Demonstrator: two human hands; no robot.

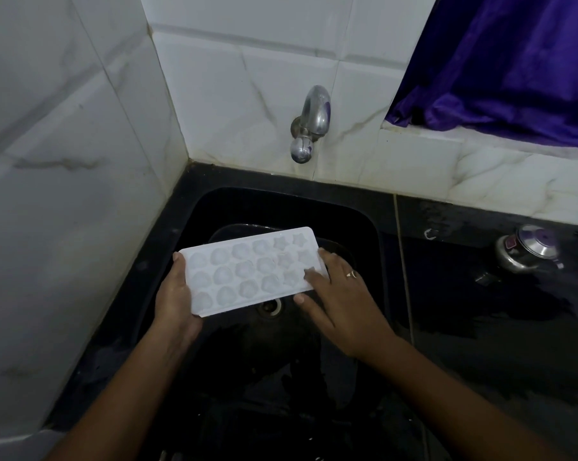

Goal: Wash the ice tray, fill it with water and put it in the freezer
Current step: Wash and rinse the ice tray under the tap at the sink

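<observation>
Ice tray (247, 272) sat mid-frame, left hand (174, 296) gripping it, right hand (339, 294) flat on top; filling and freezing looked undone.

- Tap (310, 124) is jutting out beyond both hands, well above the ice tray (251, 271).
- Side wall (65, 194) is crowding the left hand (176, 294) on its outer side.
- Sink (377, 227) is lying open below the hands.
- Metal pot (526, 249) is standing well right of the right hand (334, 291).

A home kitchen: a black sink (211, 211) set in a dark stone desk (480, 327), a steel wall tap (314, 118) at 12 o'clock on white tiles (247, 78), a metal cooking pot (530, 249) at 3 o'clock.
</observation>
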